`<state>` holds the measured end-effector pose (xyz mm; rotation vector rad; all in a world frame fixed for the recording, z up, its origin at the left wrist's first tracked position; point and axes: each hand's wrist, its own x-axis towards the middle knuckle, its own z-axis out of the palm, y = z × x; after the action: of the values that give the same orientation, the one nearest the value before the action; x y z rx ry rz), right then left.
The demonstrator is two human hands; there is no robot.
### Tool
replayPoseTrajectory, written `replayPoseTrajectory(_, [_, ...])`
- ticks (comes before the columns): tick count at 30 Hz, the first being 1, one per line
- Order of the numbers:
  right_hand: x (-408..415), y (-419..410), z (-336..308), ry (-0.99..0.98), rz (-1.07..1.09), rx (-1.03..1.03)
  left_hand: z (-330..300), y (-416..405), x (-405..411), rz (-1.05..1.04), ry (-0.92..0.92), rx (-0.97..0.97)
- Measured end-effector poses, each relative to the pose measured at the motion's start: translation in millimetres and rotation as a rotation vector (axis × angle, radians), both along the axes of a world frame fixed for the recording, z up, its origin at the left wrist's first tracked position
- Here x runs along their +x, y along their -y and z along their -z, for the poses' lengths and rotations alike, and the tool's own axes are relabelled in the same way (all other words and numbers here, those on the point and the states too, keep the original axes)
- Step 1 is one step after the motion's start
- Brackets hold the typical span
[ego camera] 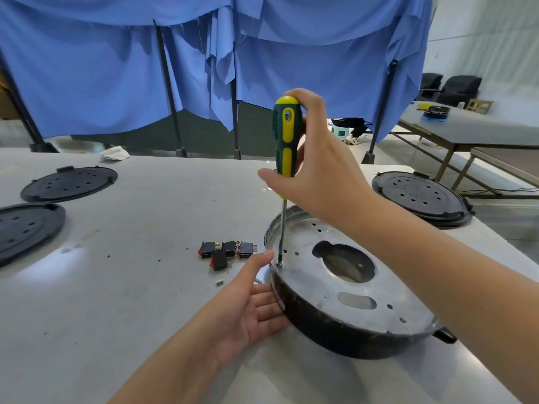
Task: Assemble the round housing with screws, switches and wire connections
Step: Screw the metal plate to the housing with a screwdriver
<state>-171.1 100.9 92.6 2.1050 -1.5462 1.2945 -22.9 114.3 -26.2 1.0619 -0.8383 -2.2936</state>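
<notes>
Blue cloth drapes hang behind a pale grey worktop (pixel 131 287). Right grip (pixel 318 167): fingers curled round the green-and-yellow handle of an upright screwdriver (pixel 286 141), its steel tip on a screw (pixel 279 264) near the rim of the round housing (pixel 350 290), a perforated metal plate in a dark shell near the worktop's right edge. Left grip (pixel 253 298): fingers straight, pressed against the housing's wall. Black rocker switches (pixel 226 252) lie just beside; black perforated discs (pixel 70 183) well apart. No writing legible.

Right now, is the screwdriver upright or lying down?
Upright. The screwdriver stands nearly vertical, its tip on a screw at the round housing's rim, its handle gripped by the right hand.
</notes>
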Motion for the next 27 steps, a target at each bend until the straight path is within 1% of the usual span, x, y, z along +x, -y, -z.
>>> replayPoseTrajectory(6, [-3.3, -1.7, -10.2, -0.002, -0.108, 0.05, 1.0, 0.2, 1.0, 0.004, -0.012, 0.007])
replayPoseTrajectory(8, [-6.3, -4.3, -23.2, 0.02, -0.114, 0.057, 1.4, 0.5, 1.1, 0.001, -0.014, 0.012])
replayPoseTrajectory(10, [-11.6, -5.9, -39.6, 0.031, -0.115, 0.108, 1.8, 0.9, 1.1, -0.004, -0.017, 0.017])
replayPoseTrajectory(11, [-14.6, -6.5, -47.8, 0.007, -0.117, 0.141, 1.9, 1.0, 1.2, -0.004, -0.019, 0.017])
replayPoseTrajectory(13, [-18.9, -8.6, -63.0, -0.108, -0.118, 0.172, 2.4, 1.3, 1.3, -0.001, -0.017, 0.01])
replayPoseTrajectory(16, [-19.5, -10.8, -77.1, -0.383, -0.039, 0.168, 3.6, 2.0, 1.6, 0.005, -0.012, 0.0])
replayPoseTrajectory(18, [-16.0, -11.8, -82.1, -0.568, 0.1, 0.142, 4.2, 2.0, 1.5, 0.003, -0.015, 0.003])
replayPoseTrajectory(20, [-10.9, -13.8, -84.6, -0.743, 0.288, 0.101, 4.3, 2.1, 1.5, -0.003, -0.022, 0.009])
replayPoseTrajectory(21, [-8.8, -15.0, -83.2, -0.809, 0.354, 0.095, 4.2, 2.4, 1.2, -0.005, -0.024, 0.012])
replayPoseTrajectory(22, [-7.7, -16.0, -80.9, -0.848, 0.376, 0.092, 4.2, 2.6, 1.0, -0.005, -0.022, 0.014])
replayPoseTrajectory(23, [-6.0, -16.8, -78.7, -0.852, 0.357, 0.119, 4.2, 2.8, 0.5, -0.004, -0.017, 0.012])
replayPoseTrajectory(24, [-4.1, -17.3, -77.6, -0.792, 0.29, 0.189, 4.3, 3.1, 0.4, -0.004, -0.012, 0.007])
replayPoseTrajectory(25, [-0.9, -18.4, -77.8, -0.658, 0.189, 0.309, 4.4, 3.3, 0.1, -0.004, -0.01, 0.004])
replayPoseTrajectory(26, [0.9, -19.0, -78.5, -0.483, 0.078, 0.432, 4.7, 3.3, 0.1, -0.006, -0.01, 0.003])
replayPoseTrajectory(27, [2.1, -19.2, -80.0, -0.343, -0.008, 0.52, 5.0, 3.4, 0.1, -0.008, -0.012, 0.003])
